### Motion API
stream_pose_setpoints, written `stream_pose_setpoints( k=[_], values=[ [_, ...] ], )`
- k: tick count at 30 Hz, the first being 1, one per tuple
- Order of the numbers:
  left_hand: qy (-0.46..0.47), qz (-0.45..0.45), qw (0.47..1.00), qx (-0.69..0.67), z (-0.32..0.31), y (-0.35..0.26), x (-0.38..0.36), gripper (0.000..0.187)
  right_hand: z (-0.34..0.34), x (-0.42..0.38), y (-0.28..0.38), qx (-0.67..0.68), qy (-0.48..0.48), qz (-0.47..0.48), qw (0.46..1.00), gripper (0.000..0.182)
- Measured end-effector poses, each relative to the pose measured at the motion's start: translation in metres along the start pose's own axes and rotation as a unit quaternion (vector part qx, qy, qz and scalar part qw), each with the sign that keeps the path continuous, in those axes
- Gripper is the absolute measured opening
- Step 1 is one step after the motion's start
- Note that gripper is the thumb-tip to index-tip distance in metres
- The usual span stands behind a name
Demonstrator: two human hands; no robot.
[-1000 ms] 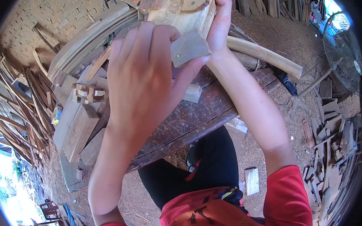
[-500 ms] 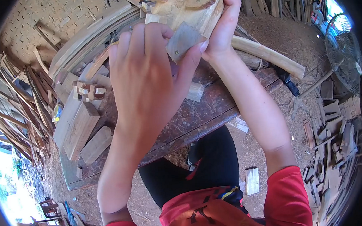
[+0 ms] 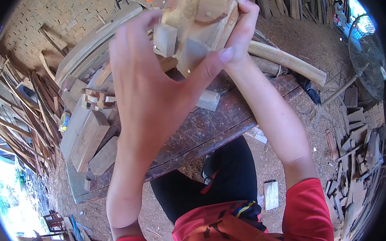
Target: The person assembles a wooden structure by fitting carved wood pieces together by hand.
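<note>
A pale wooden piece made of several joined blocks (image 3: 200,20) is held up over the workbench (image 3: 193,125) at the top of the view. My right hand (image 3: 243,31) grips it along its right side, fingers partly hidden behind it. On the left, my left hand (image 3: 148,74) is spread and slightly blurred, its thumb near the lower grey block of the piece. Whether that thumb touches the block I cannot tell. Beneath the piece, a small wood block (image 3: 208,100) lies on the bench.
Wood blocks (image 3: 92,140) and a small notched wooden piece (image 3: 98,99) rest on the bench's left. A long curved timber (image 3: 286,61) extends right. A wire-guarded fan (image 3: 367,57) stands at right, above piled offcuts (image 3: 358,154). Planks (image 3: 20,113) lean at left.
My left hand has opened and its fingers have moved up and away from the wooden piece. More of the piece's left block now shows, and the piece has turned slightly.
</note>
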State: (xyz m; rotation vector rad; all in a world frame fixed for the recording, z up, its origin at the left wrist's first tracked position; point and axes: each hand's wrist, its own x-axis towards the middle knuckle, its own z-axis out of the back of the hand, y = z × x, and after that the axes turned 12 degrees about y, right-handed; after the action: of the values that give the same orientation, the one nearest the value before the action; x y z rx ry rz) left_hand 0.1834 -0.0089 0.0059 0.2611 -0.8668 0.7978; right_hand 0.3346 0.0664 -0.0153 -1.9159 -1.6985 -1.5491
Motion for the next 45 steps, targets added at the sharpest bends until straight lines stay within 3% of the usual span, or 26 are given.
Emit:
stream_pose_setpoints(
  k=[2, 5, 6, 7, 8, 9, 10, 12, 17, 22, 24, 25, 27, 28, 30, 31, 33, 34, 36, 39, 42, 45],
  values=[
    [-0.024, -0.005, 0.999, -0.034, 0.005, 0.008, 0.007, 0.083, 0.000, 0.000, -0.004, 0.000, 0.036, -0.003, 0.999, 0.074],
    [-0.008, 0.046, 0.988, -0.148, 0.003, 0.009, 0.016, 0.079, -0.007, -0.003, -0.012, -0.167, -0.073, 0.028, 0.983, 0.067],
    [0.008, -0.083, 0.946, -0.314, -0.005, 0.027, 0.020, 0.094, -0.007, -0.003, -0.013, -0.200, -0.061, 0.035, 0.977, 0.071],
    [0.024, -0.209, 0.859, -0.466, -0.011, 0.046, 0.030, 0.109, -0.007, -0.004, -0.013, -0.233, -0.049, 0.042, 0.970, 0.074],
    [0.045, -0.209, 0.855, -0.473, -0.015, 0.053, 0.025, 0.116, -0.004, -0.005, -0.014, -0.265, -0.039, 0.050, 0.962, 0.077],
    [0.065, -0.208, 0.851, -0.478, -0.011, 0.047, 0.027, 0.123, 0.015, -0.011, -0.010, -0.250, 0.000, -0.009, 0.968, 0.075],
    [0.085, -0.082, 0.933, -0.340, 0.017, -0.007, 0.027, 0.122, 0.021, -0.015, -0.010, -0.242, -0.009, -0.028, 0.970, 0.074],
    [0.101, 0.059, 0.973, -0.200, 0.035, -0.038, 0.033, 0.121, 0.025, -0.020, -0.010, -0.225, -0.028, -0.066, 0.972, 0.073],
    [0.069, 0.111, 0.949, -0.286, 0.026, -0.045, 0.045, 0.121, 0.019, -0.019, -0.008, -0.223, -0.005, -0.051, 0.973, 0.069],
    [0.058, 0.146, 0.864, -0.479, 0.031, -0.034, 0.051, 0.111, 0.006, -0.011, -0.004, -0.229, 0.045, -0.006, 0.972, 0.074],
    [0.061, 0.008, 0.804, -0.592, 0.017, -0.013, 0.054, 0.107, -0.003, -0.005, 0.001, -0.210, 0.106, 0.048, 0.971, 0.082],
    [0.068, -0.160, 0.730, -0.661, -0.013, 0.030, 0.054, 0.106, -0.005, -0.005, 0.002, -0.202, 0.100, 0.041, 0.974, 0.084],
    [0.064, -0.194, 0.725, -0.658, -0.014, 0.039, 0.052, 0.102, -0.008, -0.006, 0.003, -0.186, 0.086, 0.028, 0.978, 0.089],
    [0.055, -0.060, 0.801, -0.593, 0.013, 0.010, 0.048, 0.101, -0.011, -0.007, 0.000, -0.191, 0.043, 0.029, 0.980, 0.083],
    [0.022, 0.076, 0.891, -0.447, 0.020, -0.015, 0.046, 0.097, -0.017, -0.010, -0.011, -0.202, -0.043, 0.030, 0.978, 0.074],
    [0.000, 0.076, 0.921, -0.382, 0.013, -0.023, 0.046, 0.096, -0.011, -0.012, -0.011, -0.199, -0.027, 0.016, 0.980, 0.074],
    [-0.002, 0.074, 0.914, -0.399, 0.014, -0.022, 0.045, 0.092, 0.002, -0.014, -0.007, -0.192, 0.006, -0.014, 0.981, 0.075],
    [0.018, 0.071, 0.874, -0.480, 0.022, -0.016, 0.045, 0.091, 0.002, -0.014, -0.008, -0.192, 0.004, -0.014, 0.981, 0.075],
    [0.034, 0.084, 0.853, -0.513, 0.029, -0.014, 0.047, 0.089, 0.002, -0.014, -0.008, -0.192, 0.001, -0.013, 0.981, 0.075],
    [0.026, 0.113, 0.902, -0.416, 0.031, -0.019, 0.051, 0.085, -0.006, -0.014, -0.008, -0.187, -0.022, -0.010, 0.982, 0.072],
    [0.000, 0.085, 0.920, -0.383, 0.023, -0.018, 0.049, 0.080, 0.007, -0.011, -0.007, -0.213, 0.056, 0.002, 0.975, 0.069],
    [-0.038, 0.057, 0.922, -0.380, 0.007, -0.014, 0.046, 0.075, -0.011, -0.007, -0.002, -0.190, 0.066, 0.041, 0.979, 0.090]
  ],
)
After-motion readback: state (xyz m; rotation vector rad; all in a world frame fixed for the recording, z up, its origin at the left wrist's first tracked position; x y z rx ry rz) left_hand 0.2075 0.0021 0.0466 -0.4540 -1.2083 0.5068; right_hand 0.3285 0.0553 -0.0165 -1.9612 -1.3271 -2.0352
